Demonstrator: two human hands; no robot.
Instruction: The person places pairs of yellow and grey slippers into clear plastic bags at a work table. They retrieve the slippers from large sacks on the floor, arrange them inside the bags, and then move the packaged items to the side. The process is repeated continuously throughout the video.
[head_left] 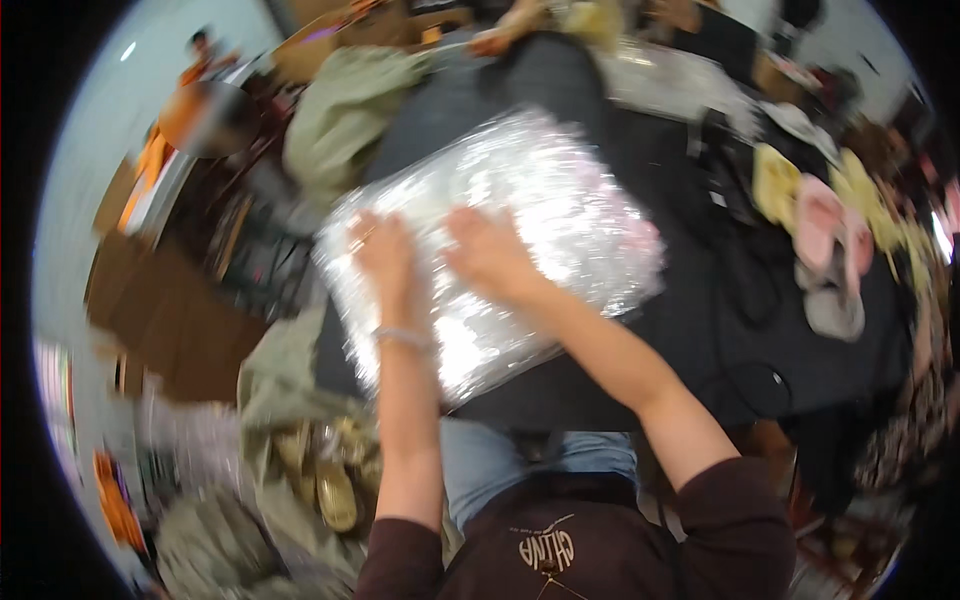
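A pile of shiny clear plastic bags (540, 190) lies spread over the black-covered table (690, 370) in front of me, with some pink showing through at its right side. My left hand (383, 245) rests palm down on the left part of the plastic, a ring on one finger and a band at the wrist. Close beside it, my right hand (487, 255) presses on the middle of the pile. Both hands are somewhat blurred; their fingers look stretched over the plastic, and no gripped edge shows.
Pink slippers (820, 225), yellow slippers (775, 185) and a grey slipper (835, 312) lie at the table's right. More clear plastic (670, 80) is at the far side, near another person's hand (490, 42). Green sacks (350, 110) and cardboard (185, 320) stand left.
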